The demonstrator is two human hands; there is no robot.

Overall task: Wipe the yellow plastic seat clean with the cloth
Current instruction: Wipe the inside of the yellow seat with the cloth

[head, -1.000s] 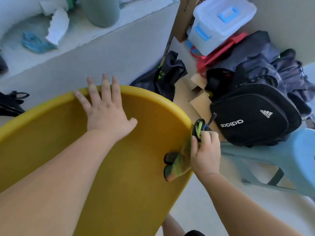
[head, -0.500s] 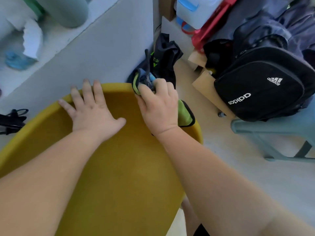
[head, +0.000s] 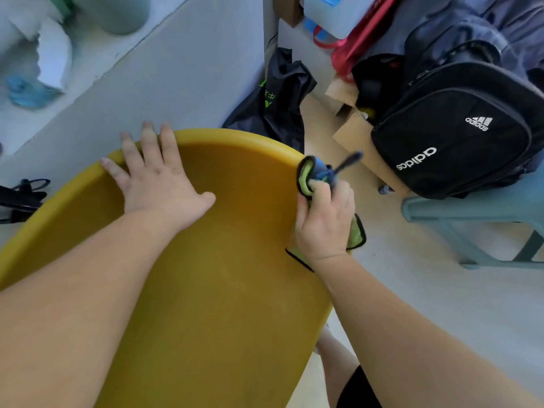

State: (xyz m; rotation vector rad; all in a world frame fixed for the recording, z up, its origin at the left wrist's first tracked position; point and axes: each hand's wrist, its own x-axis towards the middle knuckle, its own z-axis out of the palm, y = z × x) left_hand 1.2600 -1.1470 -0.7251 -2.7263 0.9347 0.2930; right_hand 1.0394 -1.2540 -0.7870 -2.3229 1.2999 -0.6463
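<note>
The right grip (head: pixel 323 222), fingers curled tight round the bunched green and blue cloth (head: pixel 306 179), has slid away from the top of the rim, where it was close beside the left grip (head: pixel 160 184). It now sits at the right edge of the yellow plastic seat (head: pixel 223 290), right of mid-frame. The left grip stays flat with fingers straight, holding nothing and pressing the seat near its upper-left rim. The rim seems to be getting the strokes; the seat's broad middle likely remains to be wiped.

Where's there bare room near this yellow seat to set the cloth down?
Free: the seat middle between left hand and right hand; the floor right of it, before the blue stool. Crowded: the far corner, with black bag, cardboard, adidas backpack.
</note>
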